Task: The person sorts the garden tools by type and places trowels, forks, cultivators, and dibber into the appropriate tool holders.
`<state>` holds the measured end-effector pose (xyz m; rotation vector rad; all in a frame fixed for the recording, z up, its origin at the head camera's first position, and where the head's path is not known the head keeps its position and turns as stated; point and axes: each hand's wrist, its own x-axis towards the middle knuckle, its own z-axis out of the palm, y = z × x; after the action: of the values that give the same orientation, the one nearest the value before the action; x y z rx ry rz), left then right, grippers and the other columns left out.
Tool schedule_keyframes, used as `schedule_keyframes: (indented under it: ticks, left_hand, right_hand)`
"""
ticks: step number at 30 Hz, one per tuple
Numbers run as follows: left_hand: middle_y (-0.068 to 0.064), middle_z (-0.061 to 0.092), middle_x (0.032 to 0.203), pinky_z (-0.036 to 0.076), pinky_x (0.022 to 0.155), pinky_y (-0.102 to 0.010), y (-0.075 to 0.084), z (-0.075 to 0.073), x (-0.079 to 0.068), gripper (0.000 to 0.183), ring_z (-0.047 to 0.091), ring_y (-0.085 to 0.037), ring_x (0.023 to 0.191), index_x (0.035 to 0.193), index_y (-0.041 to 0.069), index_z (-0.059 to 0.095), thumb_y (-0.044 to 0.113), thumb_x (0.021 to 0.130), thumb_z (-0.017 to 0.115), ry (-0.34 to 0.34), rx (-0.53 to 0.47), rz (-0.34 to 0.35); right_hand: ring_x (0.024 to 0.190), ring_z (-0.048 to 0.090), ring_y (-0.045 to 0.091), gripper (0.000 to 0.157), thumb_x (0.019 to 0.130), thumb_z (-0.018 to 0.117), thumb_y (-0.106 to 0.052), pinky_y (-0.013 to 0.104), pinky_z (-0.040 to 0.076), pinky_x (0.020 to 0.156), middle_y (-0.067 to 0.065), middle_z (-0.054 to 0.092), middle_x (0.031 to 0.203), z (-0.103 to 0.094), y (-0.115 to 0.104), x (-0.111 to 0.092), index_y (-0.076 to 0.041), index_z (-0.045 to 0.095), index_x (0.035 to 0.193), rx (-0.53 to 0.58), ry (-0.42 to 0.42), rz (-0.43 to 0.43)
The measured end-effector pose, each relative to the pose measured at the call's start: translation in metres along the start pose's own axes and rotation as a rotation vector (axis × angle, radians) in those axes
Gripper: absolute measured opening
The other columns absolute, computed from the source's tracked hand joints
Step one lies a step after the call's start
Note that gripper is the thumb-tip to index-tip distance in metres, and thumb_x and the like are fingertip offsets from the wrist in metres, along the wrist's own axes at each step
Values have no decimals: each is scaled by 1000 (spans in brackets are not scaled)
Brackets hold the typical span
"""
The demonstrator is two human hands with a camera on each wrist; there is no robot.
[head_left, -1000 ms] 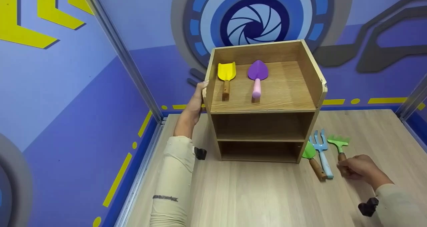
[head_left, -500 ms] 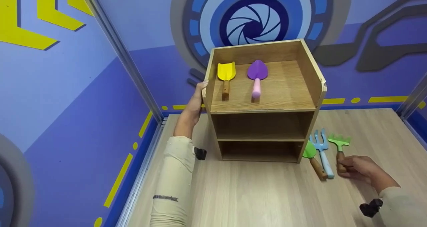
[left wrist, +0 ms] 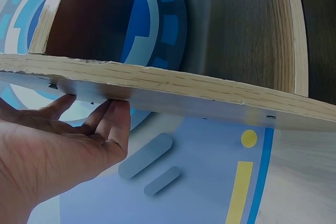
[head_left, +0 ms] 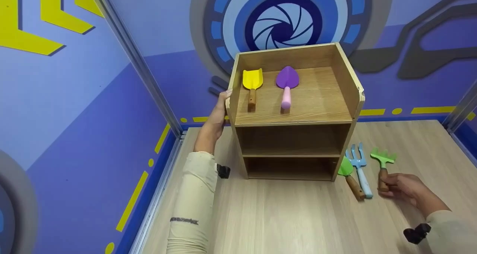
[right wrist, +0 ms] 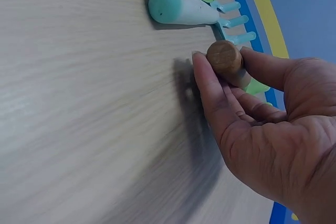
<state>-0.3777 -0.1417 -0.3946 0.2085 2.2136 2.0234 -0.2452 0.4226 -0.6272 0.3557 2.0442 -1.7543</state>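
On the right of the head view my right hand (head_left: 408, 188) pinches the wooden handle of a green hand rake (head_left: 383, 159), thumb on one side and fingers on the other. The right wrist view shows the butt of this handle (right wrist: 224, 57) between thumb and fingers, close over the table. My left hand (head_left: 216, 118) rests on the outer left side of a wooden shelf unit (head_left: 298, 124). In the left wrist view, the fingertips of the left hand (left wrist: 73, 142) press against the panel's outer face, none curled round it.
A yellow scoop (head_left: 253, 79) and a purple trowel (head_left: 287, 78) with a pink handle lie on the unit's top. Beside its right foot lie a green trowel (head_left: 346, 167) and a light blue hand fork (head_left: 358, 162). Blue walls (head_left: 93, 134) stand behind and left.
My right hand and the hand rake have shifted slightly to the right, away from the hand fork. The left hand and the shelf unit have stayed in place.
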Motion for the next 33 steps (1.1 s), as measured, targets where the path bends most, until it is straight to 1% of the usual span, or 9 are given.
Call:
schedule_keyframes:
  ticks: [3,9,12,14,18,21,25,28,33]
  left_hand:
    - [-9,38,165,27,126,-54,1,1,0,84,38,-29,149,165,24,39,68,93,38,-3,-6,-4]
    - [-8,36,167,20,130,-54,1,1,2,84,33,-27,153,164,23,40,68,93,38,0,-5,4]
    - [-8,35,168,18,131,-55,2,1,2,85,32,-28,155,163,22,41,69,93,39,2,-3,3]
    - [-8,36,167,19,131,-54,1,1,2,86,33,-28,154,163,22,40,70,92,39,2,-2,-3]
    - [-10,40,164,24,128,-54,0,1,1,86,38,-28,150,163,22,41,70,91,38,1,-10,-3]
    - [-10,41,163,25,127,-53,0,0,1,85,39,-28,148,162,22,43,69,92,38,4,-15,6]
    - [-10,39,164,21,130,-54,-1,0,0,85,36,-28,151,162,21,42,69,92,39,7,-14,10]
    - [-9,37,165,19,130,-54,-1,0,0,85,34,-28,153,162,21,42,69,92,39,7,-16,9]
    - [-8,35,168,18,131,-55,-1,0,0,86,31,-28,156,163,21,41,69,92,40,17,-14,2]
  right_hand:
    - [80,63,17,27,112,52,-21,32,57,83,-2,62,85,1,-2,-1,-5,67,97,-17,1,-3]
    - [80,62,18,28,113,49,-23,35,55,84,-2,61,85,3,-6,-4,-5,63,96,-40,-8,-25]
    - [81,62,18,26,113,50,-24,33,57,85,-3,62,86,3,-9,-6,-6,64,100,-55,-1,-34]
    - [82,63,17,24,113,51,-24,31,58,87,-4,62,87,3,-12,-8,-6,64,104,-71,6,-37]
    - [85,63,15,26,113,50,-25,32,58,87,-6,63,93,2,-18,-12,-2,62,120,-84,18,-34]
    - [87,64,13,34,113,49,-22,33,59,86,-6,63,98,1,-23,-16,5,55,134,-85,24,-36]
    - [90,69,7,54,111,54,-23,30,61,85,-10,65,102,0,-28,-21,15,42,149,-93,53,-44]
    - [92,74,4,66,111,56,-23,27,62,85,-13,68,103,1,-31,-24,20,31,155,-99,69,-69]
    - [96,77,7,72,111,53,-19,26,63,87,-10,71,107,4,-41,-30,24,19,157,-87,58,-134]
